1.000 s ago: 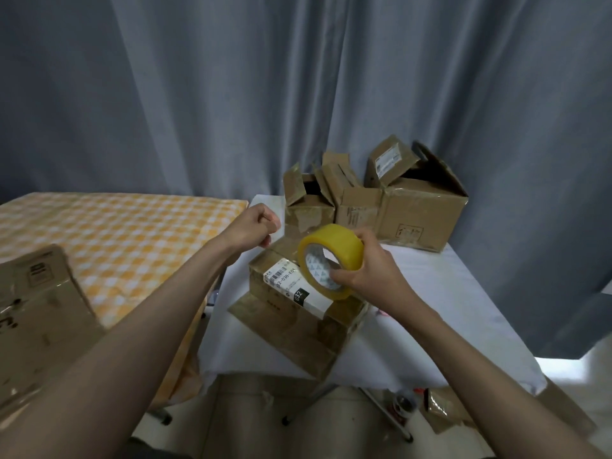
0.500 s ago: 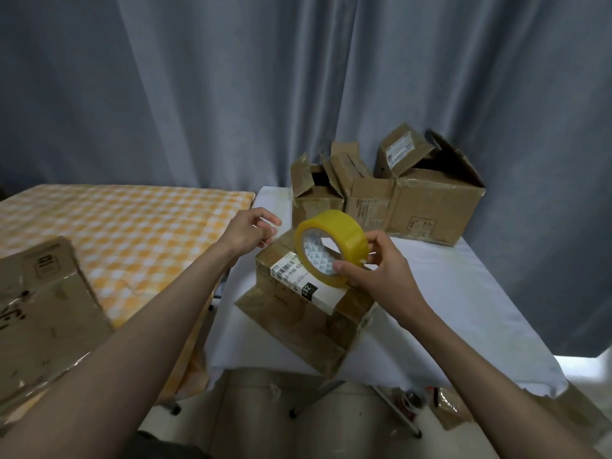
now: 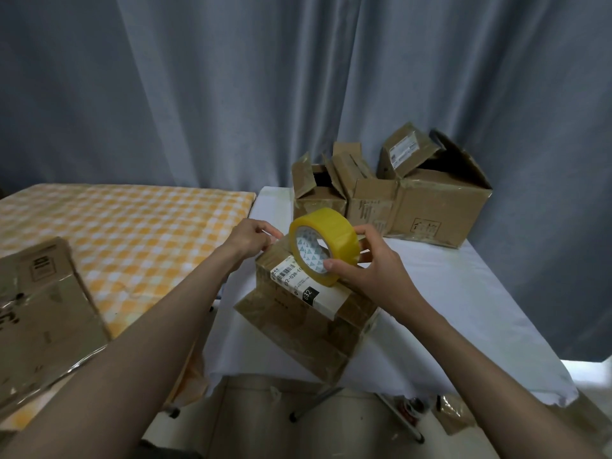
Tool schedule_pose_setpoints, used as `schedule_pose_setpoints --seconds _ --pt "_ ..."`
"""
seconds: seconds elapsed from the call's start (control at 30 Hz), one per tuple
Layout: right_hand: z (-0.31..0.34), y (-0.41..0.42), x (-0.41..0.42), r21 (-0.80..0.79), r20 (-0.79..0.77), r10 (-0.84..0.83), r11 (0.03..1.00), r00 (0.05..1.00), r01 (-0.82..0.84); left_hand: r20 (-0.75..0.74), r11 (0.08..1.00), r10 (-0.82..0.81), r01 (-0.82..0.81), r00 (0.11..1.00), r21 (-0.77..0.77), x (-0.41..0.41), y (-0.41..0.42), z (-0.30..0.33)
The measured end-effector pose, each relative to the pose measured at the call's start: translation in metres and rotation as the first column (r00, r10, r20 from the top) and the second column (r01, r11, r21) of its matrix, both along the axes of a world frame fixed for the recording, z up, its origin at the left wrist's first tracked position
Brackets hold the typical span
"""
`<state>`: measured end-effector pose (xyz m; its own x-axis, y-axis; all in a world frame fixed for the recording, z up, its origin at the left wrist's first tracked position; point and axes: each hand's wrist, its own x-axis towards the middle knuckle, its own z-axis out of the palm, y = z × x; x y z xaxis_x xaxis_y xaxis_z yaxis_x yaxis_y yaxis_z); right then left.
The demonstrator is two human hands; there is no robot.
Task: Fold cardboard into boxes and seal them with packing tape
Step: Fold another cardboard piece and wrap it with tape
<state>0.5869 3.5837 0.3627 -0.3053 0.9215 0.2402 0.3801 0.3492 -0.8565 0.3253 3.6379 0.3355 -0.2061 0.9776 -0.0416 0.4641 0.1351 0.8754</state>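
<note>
A closed cardboard box (image 3: 308, 323) with a white barcode label sits on the white table (image 3: 470, 299), one flap hanging over the near edge. My right hand (image 3: 367, 263) grips a yellow roll of packing tape (image 3: 326, 241), held upright on top of the box. My left hand (image 3: 253, 238) is at the box's far left corner with its fingers curled and pinched together; whether they hold the tape's end cannot be seen.
Three opened cardboard boxes (image 3: 427, 200) stand at the back of the white table. A yellow checked table (image 3: 126, 233) lies to the left, with a flattened cardboard sheet (image 3: 43, 313) on its near end. Grey curtains hang behind. Scraps lie on the floor (image 3: 453, 414).
The camera has come closer to the box. The tape roll has tilted a little more upright on the box top; my left hand stays at the far left corner.
</note>
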Motion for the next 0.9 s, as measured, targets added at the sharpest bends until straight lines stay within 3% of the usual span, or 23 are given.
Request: schedule_pose_setpoints --seconds 0.23,0.37,0.43,0.53,0.67,0.77,0.9 --pt "-0.003 0.001 0.001 0.003 0.014 0.035 0.999 0.999 -0.035 -0.043 0.994 0.077 -0.080 0.996 -0.076 0.005 -0.002 -0.009" --pt "-0.006 0.002 0.003 0.013 0.025 0.037 0.999 0.999 -0.037 -0.138 0.958 0.166 -0.127 0.976 0.257 0.006 -0.016 -0.009" --pt "-0.010 0.003 0.003 0.033 0.069 0.031 0.999 0.997 -0.033 -0.150 0.953 0.093 -0.044 0.984 0.300 0.011 -0.023 -0.010" --pt "-0.015 0.003 0.001 0.056 0.116 0.014 0.998 0.993 -0.020 -0.220 0.975 -0.040 0.087 0.975 0.207 0.008 -0.028 -0.012" --pt "-0.016 0.003 0.002 0.019 0.017 0.009 1.000 1.000 -0.010 -0.564 0.895 -0.214 0.391 0.797 0.213 -0.001 -0.040 -0.009" --pt "-0.014 0.006 0.005 -0.025 -0.082 0.021 0.999 0.996 -0.023 -0.622 0.798 -0.333 0.563 0.709 0.216 0.005 -0.048 -0.013" --pt "-0.010 0.011 0.005 -0.069 -0.131 0.056 0.995 0.990 -0.066 -0.672 0.779 -0.335 0.596 0.660 0.196 0.000 -0.053 -0.018"
